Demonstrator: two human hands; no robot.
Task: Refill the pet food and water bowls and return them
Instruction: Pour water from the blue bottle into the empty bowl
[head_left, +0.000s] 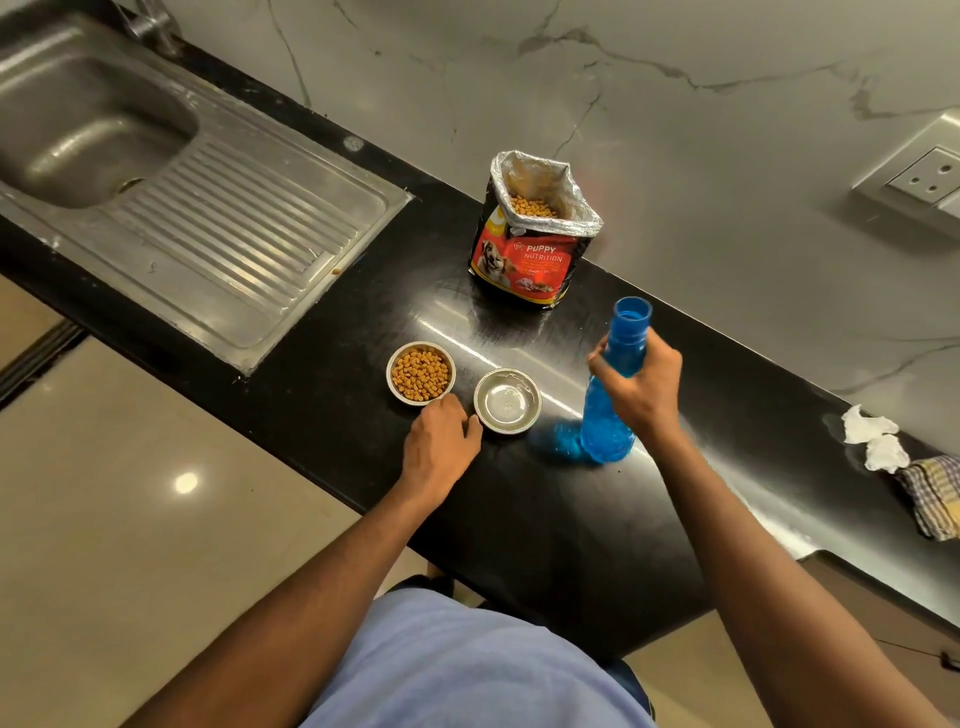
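Observation:
Two small steel bowls stand side by side on the black counter (322, 405). The left bowl (421, 373) is full of brown kibble. The right bowl (507, 400) looks empty or holds clear water; I cannot tell which. My left hand (441, 436) rests on the counter just in front of both bowls, fingers touching the rims, holding nothing. My right hand (641, 387) grips the neck of an uncapped blue water bottle (613, 410) that stands upright on the counter right of the bowls. An open puppy food bag (535, 234) stands behind them.
A steel sink with a ribbed drainboard (228, 228) fills the counter's left part. Crumpled white tissues (872, 436) and a checked cloth (935, 493) lie at the right end. A wall socket (924, 176) sits on the marble backsplash. Tiled floor lies below the counter edge.

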